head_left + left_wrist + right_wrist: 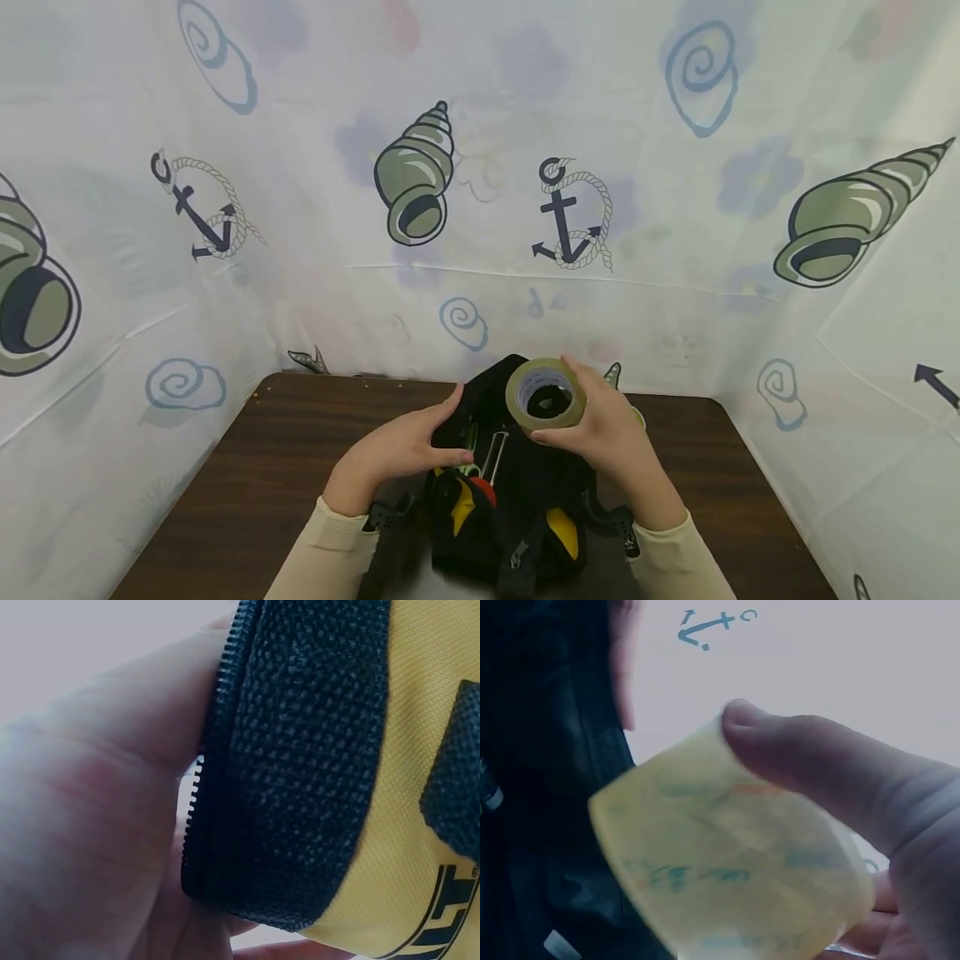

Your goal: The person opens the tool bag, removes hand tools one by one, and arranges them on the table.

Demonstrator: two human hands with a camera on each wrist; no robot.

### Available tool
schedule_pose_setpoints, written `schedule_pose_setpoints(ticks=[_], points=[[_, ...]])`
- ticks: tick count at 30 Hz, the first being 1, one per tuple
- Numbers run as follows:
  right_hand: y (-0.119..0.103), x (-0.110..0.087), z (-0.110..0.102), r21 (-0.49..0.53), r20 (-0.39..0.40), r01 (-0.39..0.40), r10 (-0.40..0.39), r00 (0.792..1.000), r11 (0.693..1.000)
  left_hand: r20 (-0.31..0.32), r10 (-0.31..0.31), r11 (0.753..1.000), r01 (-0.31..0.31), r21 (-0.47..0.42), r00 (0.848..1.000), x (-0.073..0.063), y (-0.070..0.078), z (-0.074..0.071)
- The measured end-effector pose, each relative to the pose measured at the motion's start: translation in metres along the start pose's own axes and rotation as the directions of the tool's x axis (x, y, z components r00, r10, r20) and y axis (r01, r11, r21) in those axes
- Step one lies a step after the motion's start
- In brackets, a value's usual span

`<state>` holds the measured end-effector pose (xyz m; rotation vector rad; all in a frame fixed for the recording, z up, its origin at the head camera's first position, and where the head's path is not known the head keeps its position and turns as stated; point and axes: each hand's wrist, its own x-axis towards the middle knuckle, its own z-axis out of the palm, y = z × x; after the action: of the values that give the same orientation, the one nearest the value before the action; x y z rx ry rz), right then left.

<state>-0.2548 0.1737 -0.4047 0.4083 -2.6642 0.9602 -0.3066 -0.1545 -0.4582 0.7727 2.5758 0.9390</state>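
Observation:
A black and yellow zippered tool bag (472, 537) stands unzipped in front of me. My left hand (393, 450) grips its left edge, thumb on the inner side and fingers outside. Up close in the left wrist view, the zipper teeth and black webbing of the bag (315, 750) lie against that hand. My right hand (615, 425) holds a roll of clear yellowish packing tape (513, 398) over the bag's opening, thumb and fingers on opposite sides of it. Faint print shows through the tape (727, 847) in the right wrist view.
Inside the bag are a slim silver tool (492, 457) and a red piece (486, 492). Under it lies a grey mat (408, 579) on a dark wooden table (720, 483). A white sheet (480, 50) printed with shells and anchors encloses the table's back and sides.

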Motion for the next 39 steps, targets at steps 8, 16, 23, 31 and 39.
schedule_pose_setpoints(ticks=[8,16,23,31,39], points=[[0.004,-0.015,-0.005,-0.084,-0.13,0.008,-0.019,0.991,0.996,-0.002,-0.004,1.0,0.004,0.0,1.0,0.0,-0.001,0.002],[0.021,-0.022,-0.01,-0.102,-0.291,0.054,-0.082,0.953,0.993,-0.005,-0.014,1.0,0.014,0.002,1.0,0.0,-0.003,0.002],[0.042,-0.025,-0.019,-0.081,-0.422,0.005,-0.039,0.906,0.997,0.002,-0.005,1.0,0.005,-0.003,1.0,-0.001,-0.002,0.002],[0.07,-0.024,-0.035,-0.049,-0.506,-0.11,0.07,0.86,0.993,-0.006,-0.008,1.0,0.008,0.004,1.0,-0.002,0.002,-0.001],[0.107,-0.033,-0.047,0.008,-0.532,-0.223,0.193,0.824,0.975,0.001,0.015,1.0,-0.015,0.005,1.0,0.0,0.0,0.0]])
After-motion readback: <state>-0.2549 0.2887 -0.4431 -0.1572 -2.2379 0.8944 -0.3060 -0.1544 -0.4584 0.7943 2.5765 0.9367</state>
